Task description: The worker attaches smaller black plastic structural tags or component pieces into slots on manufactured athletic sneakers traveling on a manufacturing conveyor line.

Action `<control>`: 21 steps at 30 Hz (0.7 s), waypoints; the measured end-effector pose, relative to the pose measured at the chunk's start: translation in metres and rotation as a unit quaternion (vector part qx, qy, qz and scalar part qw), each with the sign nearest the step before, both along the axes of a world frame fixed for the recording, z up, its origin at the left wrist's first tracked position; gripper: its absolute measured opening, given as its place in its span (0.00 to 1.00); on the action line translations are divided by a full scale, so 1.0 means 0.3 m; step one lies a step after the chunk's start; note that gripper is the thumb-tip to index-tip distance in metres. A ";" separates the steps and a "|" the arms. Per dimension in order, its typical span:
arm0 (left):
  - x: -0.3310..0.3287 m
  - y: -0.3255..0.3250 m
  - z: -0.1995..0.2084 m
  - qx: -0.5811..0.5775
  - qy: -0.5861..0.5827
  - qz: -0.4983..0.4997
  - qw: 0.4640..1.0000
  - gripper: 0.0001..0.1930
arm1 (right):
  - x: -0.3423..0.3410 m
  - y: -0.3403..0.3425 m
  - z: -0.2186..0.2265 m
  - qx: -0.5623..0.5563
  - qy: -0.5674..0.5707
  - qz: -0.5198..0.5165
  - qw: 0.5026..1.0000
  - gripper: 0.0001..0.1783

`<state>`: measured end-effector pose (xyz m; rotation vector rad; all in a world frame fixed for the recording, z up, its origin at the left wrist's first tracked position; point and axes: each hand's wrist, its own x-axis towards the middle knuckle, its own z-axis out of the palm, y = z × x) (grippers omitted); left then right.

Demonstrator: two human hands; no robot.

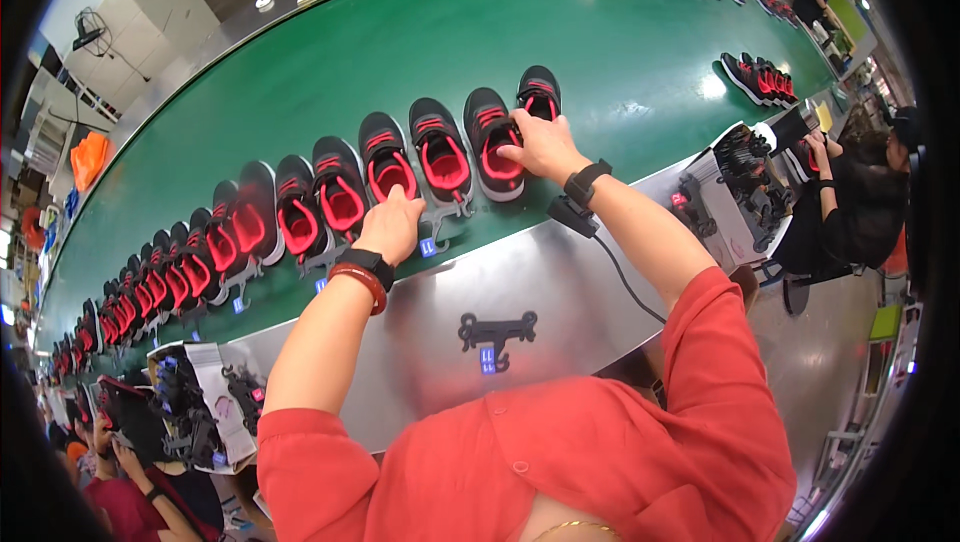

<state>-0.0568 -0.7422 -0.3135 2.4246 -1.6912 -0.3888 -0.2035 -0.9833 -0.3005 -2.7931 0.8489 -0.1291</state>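
Observation:
A long row of black sneakers with red linings and laces stands on the green table. My left hand [390, 229] is closed at the heel of one sneaker [380, 137], fingertips at its collar. My right hand [550, 150] grips the side of another sneaker [487, 117], its thumb reaching into the opening. Just beyond that hand stands the end sneaker [539, 87], its heel partly hidden by my fingers. Between my hands sits a sneaker [430, 120] with a grey plastic shoe hanger [445, 214] at its heel, bearing a blue tag [428, 247].
A black shoe hanger [497, 330] lies on the metal ledge [400, 372] before me. Boxes of hangers [745, 192] [190, 402] stand on both sides. A cabled black device [572, 217] is by my right wrist. Co-workers sit at left and right; more sneakers [757, 80] stand right.

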 end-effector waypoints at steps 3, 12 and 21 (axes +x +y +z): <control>0.000 0.033 0.030 0.014 0.062 0.005 0.998 0.30 | -0.045 -0.006 -0.006 0.016 -0.008 -0.008 1.000 0.30; -0.110 -0.007 0.108 -0.253 -0.015 -0.040 0.967 0.21 | -0.373 0.196 0.017 -0.071 -0.202 0.208 0.954 0.23; -0.175 -0.308 -0.037 -0.162 0.045 -0.048 0.985 0.10 | -0.448 0.485 -0.014 0.085 0.038 0.285 0.954 0.15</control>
